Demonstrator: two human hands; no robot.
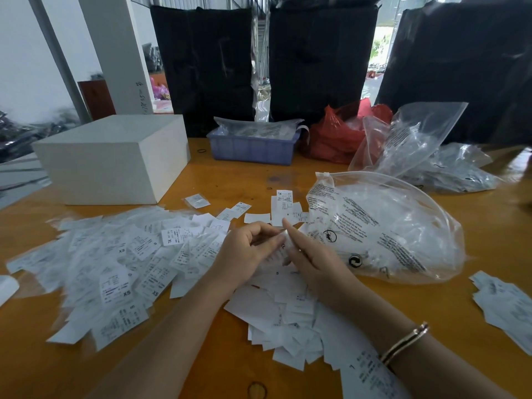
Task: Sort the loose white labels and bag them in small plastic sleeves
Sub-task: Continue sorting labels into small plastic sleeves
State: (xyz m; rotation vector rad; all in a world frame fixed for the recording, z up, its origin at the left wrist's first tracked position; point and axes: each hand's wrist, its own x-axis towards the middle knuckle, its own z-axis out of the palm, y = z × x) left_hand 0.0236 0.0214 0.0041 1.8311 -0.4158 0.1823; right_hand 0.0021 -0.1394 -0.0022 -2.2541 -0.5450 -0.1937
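Working just left of the large clear bag point(383, 228), the left hand point(244, 251) pinches a small sleeve point(276, 254), apparently to keep it steady for filling; the right hand point(309, 257) lies alongside, fingers point(290, 230) straight. Loose white labels point(115, 263) lie heaped farther left on the counter point(230, 180). Beyond the bag, a blue tray point(253, 148) holds plastic packets.

Size marks are printed on the white labels point(115, 263) spread over the worktop point(218, 180): "XS" at near left, "S" by the hands and "XL" on a label point(284, 196) standing farther off. Black warning text is carried by the large clear bag point(383, 228) at right, too small to be read.
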